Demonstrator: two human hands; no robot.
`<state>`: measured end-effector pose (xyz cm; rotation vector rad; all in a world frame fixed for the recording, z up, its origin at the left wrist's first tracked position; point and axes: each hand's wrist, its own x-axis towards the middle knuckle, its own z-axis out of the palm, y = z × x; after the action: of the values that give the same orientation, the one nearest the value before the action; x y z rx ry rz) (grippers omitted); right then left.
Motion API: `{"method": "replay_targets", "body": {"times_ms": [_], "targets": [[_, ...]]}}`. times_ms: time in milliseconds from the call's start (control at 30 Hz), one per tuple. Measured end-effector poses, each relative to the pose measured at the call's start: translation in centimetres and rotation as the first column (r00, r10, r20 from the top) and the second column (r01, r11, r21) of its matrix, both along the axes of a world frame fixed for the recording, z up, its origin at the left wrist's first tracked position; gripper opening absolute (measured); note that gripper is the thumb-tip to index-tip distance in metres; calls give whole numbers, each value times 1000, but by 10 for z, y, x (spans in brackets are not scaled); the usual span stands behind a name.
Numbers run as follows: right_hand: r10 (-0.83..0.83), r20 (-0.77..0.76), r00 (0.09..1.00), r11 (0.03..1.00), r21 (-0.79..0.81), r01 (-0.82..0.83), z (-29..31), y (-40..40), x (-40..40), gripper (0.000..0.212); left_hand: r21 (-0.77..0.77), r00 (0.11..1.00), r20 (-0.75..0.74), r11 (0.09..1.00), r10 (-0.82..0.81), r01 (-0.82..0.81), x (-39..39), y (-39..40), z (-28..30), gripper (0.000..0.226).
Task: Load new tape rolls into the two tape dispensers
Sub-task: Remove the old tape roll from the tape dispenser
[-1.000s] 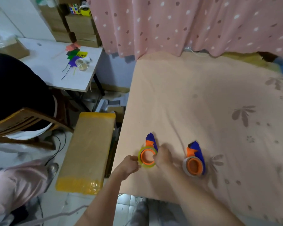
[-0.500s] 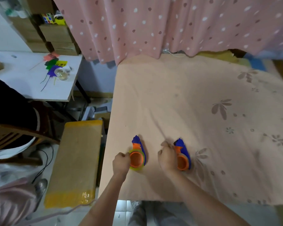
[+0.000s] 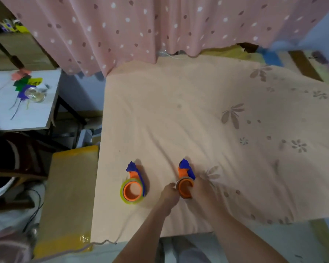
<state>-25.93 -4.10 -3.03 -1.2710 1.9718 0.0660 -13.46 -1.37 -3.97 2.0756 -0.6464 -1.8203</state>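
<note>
Two blue and orange tape dispensers lie on the peach sheet (image 3: 179,120) near its front edge. The left dispenser (image 3: 134,184) carries a yellowish tape roll around its orange hub and lies alone, untouched. The right dispenser (image 3: 185,180) has a pale tape roll on its orange hub. My left hand (image 3: 168,193) presses against that roll's left side and my right hand (image 3: 202,189) grips its right side, so both hands hold the right dispenser between them. The lower part of that roll is hidden by my fingers.
A taped cardboard box (image 3: 68,196) stands just left of the bed. Further left are a white side table (image 3: 23,103) with a glass jar (image 3: 34,94) and coloured paper, and a wooden chair. A pink dotted curtain (image 3: 141,29) hangs behind the bed.
My left hand has let go of the left dispenser and moved right to the right dispenser. My right hand has shifted to that dispenser's right side. The camera has swung right.
</note>
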Motion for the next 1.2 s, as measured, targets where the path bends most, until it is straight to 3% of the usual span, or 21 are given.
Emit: {"method": "replay_targets", "body": {"times_ms": [100,267,367,500,667,833,1033,1200], "targets": [[-11,61,998,1000,-9,12,5,1,-8,26,27,1000,11,1000,-1,1,-6,2,3,21],[-64,101,993,995,-72,72,19,-2,-16,32,-24,996,-12,996,87,-87,-3,-4,18,29],[-141,241,960,985,-66,161,37,-7,-17,18,-82,988,-76,987,132,-139,2,-9,37,29],[-163,357,920,959,-160,232,67,-5,-30,33,-156,966,-253,982,61,-102,2,-16,72,30],[-272,510,816,916,-122,382,101,20,-48,5,-226,923,-370,974,-100,15,-25,-20,93,39],[-397,456,796,827,-197,526,122,63,-93,17,-275,887,-395,952,-240,136,-82,-10,98,41],[-530,362,767,755,-211,621,127,98,-162,4,-302,840,-404,920,-362,251,-157,12,107,40],[-600,334,727,701,-219,679,122,112,-216,6,-320,801,-391,883,-453,343,-215,17,112,27]]}}
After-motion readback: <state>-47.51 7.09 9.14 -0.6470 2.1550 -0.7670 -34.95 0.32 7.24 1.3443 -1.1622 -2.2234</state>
